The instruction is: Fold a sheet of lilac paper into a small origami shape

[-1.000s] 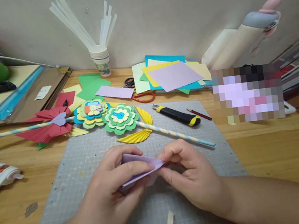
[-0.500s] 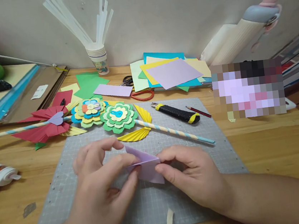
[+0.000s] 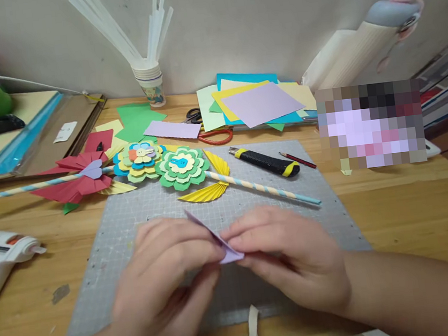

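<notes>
Lower left, left hand (image 3: 167,277) clamped on folded purple paper (image 3: 230,254), thumb beneath, fingers above; paper at lower centre of frame, over grey cutting mat (image 3: 133,227), one flap standing tilted; right of it, right hand (image 3: 286,258) pinches paper's right end; black-yellow cutter (image 3: 266,162) lies beyond, right of centre.

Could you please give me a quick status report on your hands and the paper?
Both hands gripping folded purple paper; cutter beyond, clear of hands.
</notes>
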`<state>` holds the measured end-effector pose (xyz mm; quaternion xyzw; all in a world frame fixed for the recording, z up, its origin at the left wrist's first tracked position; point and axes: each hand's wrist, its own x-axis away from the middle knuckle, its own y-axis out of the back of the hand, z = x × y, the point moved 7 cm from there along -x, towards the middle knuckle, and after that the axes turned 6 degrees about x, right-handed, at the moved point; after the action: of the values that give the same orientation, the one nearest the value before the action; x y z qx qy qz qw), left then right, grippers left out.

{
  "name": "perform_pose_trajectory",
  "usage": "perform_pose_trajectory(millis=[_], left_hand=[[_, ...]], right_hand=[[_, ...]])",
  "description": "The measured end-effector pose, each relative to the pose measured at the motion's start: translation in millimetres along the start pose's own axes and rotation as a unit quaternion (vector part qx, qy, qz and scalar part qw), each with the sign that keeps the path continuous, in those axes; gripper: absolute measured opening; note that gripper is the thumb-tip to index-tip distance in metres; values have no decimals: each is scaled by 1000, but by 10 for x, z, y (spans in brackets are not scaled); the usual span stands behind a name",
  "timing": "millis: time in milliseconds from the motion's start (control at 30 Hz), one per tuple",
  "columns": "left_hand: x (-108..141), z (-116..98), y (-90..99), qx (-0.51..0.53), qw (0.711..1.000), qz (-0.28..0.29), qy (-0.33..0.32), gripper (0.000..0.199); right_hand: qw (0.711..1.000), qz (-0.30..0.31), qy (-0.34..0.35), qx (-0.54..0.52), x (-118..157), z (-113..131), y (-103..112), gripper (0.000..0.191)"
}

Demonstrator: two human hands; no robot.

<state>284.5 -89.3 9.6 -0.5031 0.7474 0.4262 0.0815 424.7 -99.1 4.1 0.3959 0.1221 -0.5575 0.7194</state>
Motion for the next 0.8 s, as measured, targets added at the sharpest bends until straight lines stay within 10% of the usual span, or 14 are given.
perform_pose_trajectory(millis=[567,800], left_hand=[[-108,18,78,32,987,-127,96,12],[-56,42,-22,75,996,-40,25,25]], right_hand=[[974,-156,-163,-8,-38,-110,42,22],[989,-115,-96,7,74,-91,-13,26]])
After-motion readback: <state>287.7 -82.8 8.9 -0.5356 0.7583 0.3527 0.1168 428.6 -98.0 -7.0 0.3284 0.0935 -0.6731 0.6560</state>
